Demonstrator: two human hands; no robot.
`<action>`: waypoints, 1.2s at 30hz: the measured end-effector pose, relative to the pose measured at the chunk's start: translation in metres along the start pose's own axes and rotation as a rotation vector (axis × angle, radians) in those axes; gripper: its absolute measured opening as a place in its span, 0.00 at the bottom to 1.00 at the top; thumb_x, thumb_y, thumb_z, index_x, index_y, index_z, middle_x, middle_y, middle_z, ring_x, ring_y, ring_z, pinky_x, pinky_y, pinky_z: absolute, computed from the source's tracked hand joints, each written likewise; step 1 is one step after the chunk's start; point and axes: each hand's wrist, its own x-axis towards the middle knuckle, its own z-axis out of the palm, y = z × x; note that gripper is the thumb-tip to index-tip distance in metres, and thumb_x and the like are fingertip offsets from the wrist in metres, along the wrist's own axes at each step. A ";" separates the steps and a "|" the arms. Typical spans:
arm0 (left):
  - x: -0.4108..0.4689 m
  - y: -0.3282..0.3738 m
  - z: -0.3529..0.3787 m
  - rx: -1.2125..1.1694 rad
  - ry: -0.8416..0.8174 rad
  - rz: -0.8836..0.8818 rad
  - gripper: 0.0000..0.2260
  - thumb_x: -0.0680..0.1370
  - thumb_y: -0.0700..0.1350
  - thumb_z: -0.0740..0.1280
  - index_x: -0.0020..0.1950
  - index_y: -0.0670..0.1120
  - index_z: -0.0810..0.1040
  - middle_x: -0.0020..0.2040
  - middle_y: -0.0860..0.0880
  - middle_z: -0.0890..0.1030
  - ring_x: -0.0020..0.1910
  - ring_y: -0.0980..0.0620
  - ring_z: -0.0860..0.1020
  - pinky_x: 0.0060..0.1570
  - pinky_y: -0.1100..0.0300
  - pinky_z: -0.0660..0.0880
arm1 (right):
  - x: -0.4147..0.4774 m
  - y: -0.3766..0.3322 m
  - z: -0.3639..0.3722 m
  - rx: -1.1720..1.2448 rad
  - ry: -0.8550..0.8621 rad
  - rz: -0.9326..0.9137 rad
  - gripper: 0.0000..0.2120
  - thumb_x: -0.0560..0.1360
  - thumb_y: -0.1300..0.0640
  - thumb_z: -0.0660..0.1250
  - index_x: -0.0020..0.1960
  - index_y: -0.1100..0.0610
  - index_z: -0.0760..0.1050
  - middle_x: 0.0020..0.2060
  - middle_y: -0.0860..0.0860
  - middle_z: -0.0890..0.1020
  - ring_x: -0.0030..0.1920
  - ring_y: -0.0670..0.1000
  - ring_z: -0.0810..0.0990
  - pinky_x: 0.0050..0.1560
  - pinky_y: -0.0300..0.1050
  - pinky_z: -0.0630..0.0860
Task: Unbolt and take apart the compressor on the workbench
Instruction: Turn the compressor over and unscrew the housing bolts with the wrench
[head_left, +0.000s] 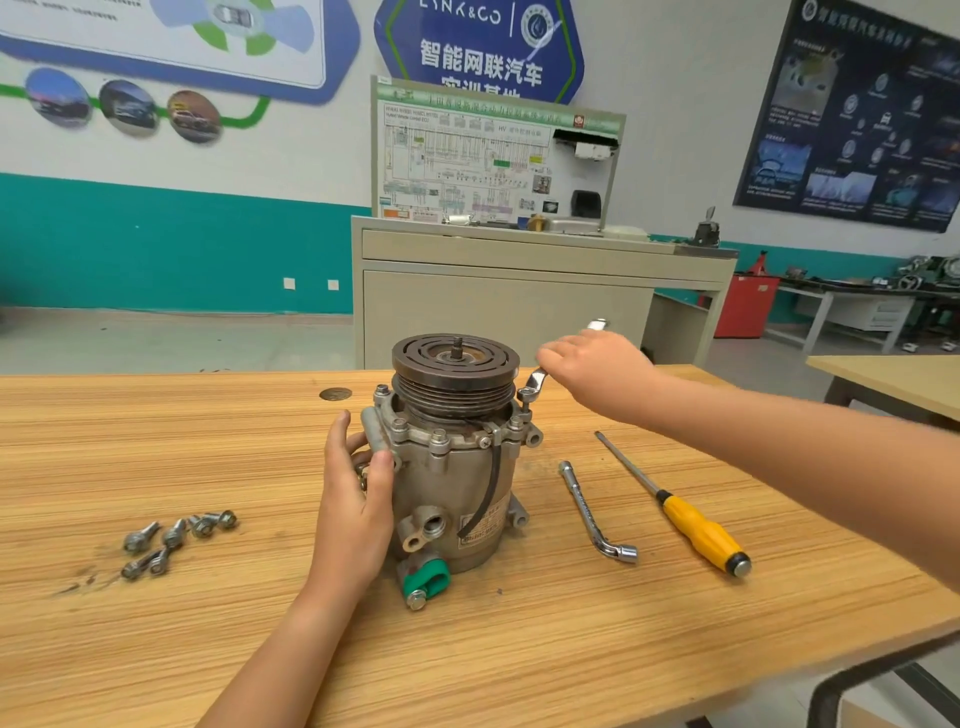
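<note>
Grey metal compressor (452, 467) stands upright on the workbench (208, 447), pulley (483, 358) on top. Left hand (358, 499) grips its side, thumb curled round a lug; right hand (592, 369) clamps a wrench (535, 382) set on a rim bolt (523, 397). Loose bolts (176, 540) lie left, screwdriver (691, 519) right.

bolts (179, 540) left of compressor (452, 467), screwdriver (680, 514) right

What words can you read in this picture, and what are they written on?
"LYNK&CO": on the blue wall sign.
"智能网联汽车": on the same sign; the line beneath is half hidden.
"HV": on the white wiring-diagram board; its other print is too small to read.
On the compressor label: blurred, unreadable.
On the dark poster: too small to read.
</note>
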 end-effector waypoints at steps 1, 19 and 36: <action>0.000 0.000 0.000 0.001 0.001 0.000 0.31 0.72 0.63 0.53 0.75 0.60 0.52 0.65 0.57 0.68 0.63 0.53 0.72 0.61 0.52 0.71 | 0.005 -0.001 0.007 0.070 0.085 -0.030 0.14 0.76 0.69 0.59 0.61 0.64 0.71 0.57 0.59 0.78 0.56 0.57 0.78 0.57 0.51 0.73; 0.001 -0.003 -0.001 0.023 0.012 -0.008 0.23 0.82 0.49 0.55 0.76 0.55 0.52 0.64 0.54 0.69 0.62 0.49 0.72 0.63 0.47 0.70 | -0.042 -0.016 -0.038 0.357 -0.006 0.369 0.12 0.80 0.62 0.53 0.62 0.57 0.66 0.28 0.48 0.66 0.27 0.48 0.65 0.25 0.42 0.56; -0.001 -0.001 -0.003 0.036 0.001 0.033 0.29 0.77 0.60 0.56 0.76 0.56 0.51 0.64 0.56 0.67 0.63 0.52 0.71 0.60 0.54 0.70 | -0.039 -0.042 -0.075 -0.115 -0.327 0.067 0.10 0.78 0.66 0.55 0.57 0.61 0.71 0.29 0.50 0.63 0.27 0.50 0.63 0.24 0.40 0.60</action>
